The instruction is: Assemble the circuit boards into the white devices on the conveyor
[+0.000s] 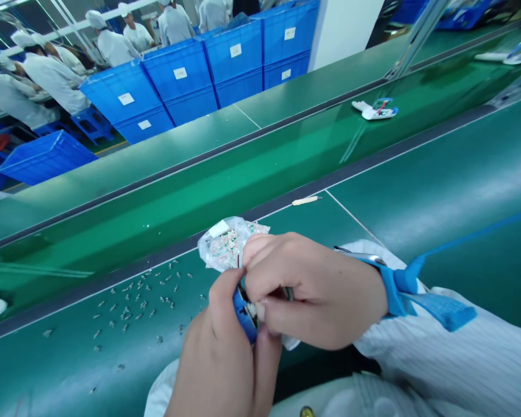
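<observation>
My left hand is closed around a small blue-and-white part, thumb pressed along its edge. My right hand is curled over the same part, fingers pinched against it; what the fingertips hold is hidden. A blue strap circles my right wrist. Just behind both hands lies a clear plastic bag of small pale components on the green bench. Several tiny loose components are scattered on the bench to the left of my hands.
A green conveyor belt runs diagonally beyond the bench, carrying a white-and-blue item. A small pale stick lies at the bench edge. Blue crates are stacked behind, with people in white coats at the far left.
</observation>
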A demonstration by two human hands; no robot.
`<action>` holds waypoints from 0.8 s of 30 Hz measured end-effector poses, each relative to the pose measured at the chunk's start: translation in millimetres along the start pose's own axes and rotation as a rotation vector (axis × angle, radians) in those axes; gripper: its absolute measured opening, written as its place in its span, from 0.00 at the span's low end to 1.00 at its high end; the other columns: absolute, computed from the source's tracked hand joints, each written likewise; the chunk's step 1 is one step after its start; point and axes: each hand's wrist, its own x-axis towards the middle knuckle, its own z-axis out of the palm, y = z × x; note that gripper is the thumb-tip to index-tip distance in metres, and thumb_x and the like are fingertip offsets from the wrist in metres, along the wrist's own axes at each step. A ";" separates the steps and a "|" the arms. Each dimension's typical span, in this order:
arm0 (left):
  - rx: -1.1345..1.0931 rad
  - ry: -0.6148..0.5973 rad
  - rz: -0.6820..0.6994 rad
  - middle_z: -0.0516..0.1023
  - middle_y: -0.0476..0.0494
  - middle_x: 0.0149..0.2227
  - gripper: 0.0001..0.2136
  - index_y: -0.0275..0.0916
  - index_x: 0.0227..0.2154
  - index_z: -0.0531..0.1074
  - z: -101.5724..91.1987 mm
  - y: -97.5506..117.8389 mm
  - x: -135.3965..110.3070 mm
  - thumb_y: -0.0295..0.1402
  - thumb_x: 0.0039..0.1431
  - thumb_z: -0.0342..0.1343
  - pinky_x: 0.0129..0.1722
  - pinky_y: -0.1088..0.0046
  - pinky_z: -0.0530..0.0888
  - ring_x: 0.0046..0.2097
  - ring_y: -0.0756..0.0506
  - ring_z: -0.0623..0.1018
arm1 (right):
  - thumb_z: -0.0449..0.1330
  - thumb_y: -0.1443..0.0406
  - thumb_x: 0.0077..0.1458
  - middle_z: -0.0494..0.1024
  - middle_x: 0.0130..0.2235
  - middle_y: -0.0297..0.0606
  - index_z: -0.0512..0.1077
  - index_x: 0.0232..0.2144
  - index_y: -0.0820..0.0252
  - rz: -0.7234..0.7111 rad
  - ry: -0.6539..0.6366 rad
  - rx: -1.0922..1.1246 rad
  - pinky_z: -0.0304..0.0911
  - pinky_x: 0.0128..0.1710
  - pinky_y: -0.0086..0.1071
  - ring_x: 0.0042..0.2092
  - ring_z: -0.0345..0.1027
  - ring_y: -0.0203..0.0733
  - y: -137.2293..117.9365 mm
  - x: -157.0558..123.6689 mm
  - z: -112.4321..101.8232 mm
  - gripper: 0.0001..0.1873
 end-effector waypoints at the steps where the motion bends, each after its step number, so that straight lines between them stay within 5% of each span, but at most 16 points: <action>1: -0.036 -0.035 -0.002 0.78 0.42 0.35 0.16 0.44 0.52 0.52 -1.9 -1.7 2.0 0.40 0.62 0.41 0.27 0.64 0.73 0.30 0.40 0.78 | 0.49 0.75 0.45 0.60 0.15 0.30 0.53 0.11 0.61 0.010 -0.035 0.006 0.53 0.31 0.29 0.24 0.53 0.31 2.0 1.0 -1.8 0.15; 3: -0.073 -0.088 -0.004 0.77 0.40 0.40 0.20 0.44 0.55 0.51 -5.4 -5.8 5.7 0.41 0.62 0.43 0.28 0.65 0.73 0.33 0.41 0.78 | 0.51 0.75 0.47 0.66 0.18 0.31 0.60 0.12 0.62 0.039 -0.089 -0.022 0.55 0.32 0.28 0.26 0.59 0.32 10.1 4.1 -6.7 0.15; 5: -0.084 -0.087 -0.008 0.73 0.38 0.47 0.23 0.45 0.58 0.51 -8.6 -10.1 8.3 0.42 0.61 0.44 0.28 0.67 0.73 0.37 0.41 0.78 | 0.52 0.73 0.50 0.70 0.21 0.32 0.67 0.16 0.62 0.119 -0.001 -0.117 0.56 0.33 0.27 0.30 0.63 0.33 25.0 8.3 -14.2 0.13; 9: -0.071 -0.013 -0.045 0.69 0.38 0.53 0.24 0.48 0.59 0.52 -14.4 -17.1 9.4 0.46 0.62 0.43 0.28 0.67 0.73 0.45 0.39 0.77 | 0.48 0.64 0.59 0.76 0.35 0.37 0.75 0.30 0.58 0.538 0.682 -0.507 0.59 0.38 0.31 0.40 0.67 0.41 67.9 12.6 -38.2 0.16; 11: -0.042 -0.036 -0.036 0.71 0.40 0.52 0.23 0.48 0.58 0.55 -16.7 -19.8 9.9 0.48 0.62 0.42 0.29 0.67 0.74 0.46 0.39 0.77 | 0.44 0.63 0.60 0.76 0.38 0.41 0.74 0.39 0.60 0.685 0.797 -0.616 0.58 0.37 0.33 0.41 0.67 0.44 86.7 10.2 -51.9 0.19; 17: 0.003 -0.250 0.092 0.78 0.42 0.46 0.22 0.47 0.56 0.63 -20.2 -24.7 16.3 0.45 0.61 0.43 0.28 0.70 0.74 0.39 0.41 0.80 | 0.52 0.64 0.55 0.77 0.30 0.39 0.78 0.31 0.63 0.790 0.394 -0.569 0.52 0.30 0.29 0.31 0.66 0.39 96.6 -2.3 -71.6 0.14; 24: 0.007 -0.336 0.121 0.77 0.43 0.50 0.22 0.47 0.54 0.69 -18.9 -22.0 9.9 0.45 0.58 0.46 0.39 0.65 0.76 0.50 0.37 0.77 | 0.53 0.61 0.56 0.77 0.29 0.37 0.78 0.30 0.63 0.626 0.041 -0.502 0.50 0.29 0.28 0.30 0.65 0.34 61.8 -5.5 -40.1 0.16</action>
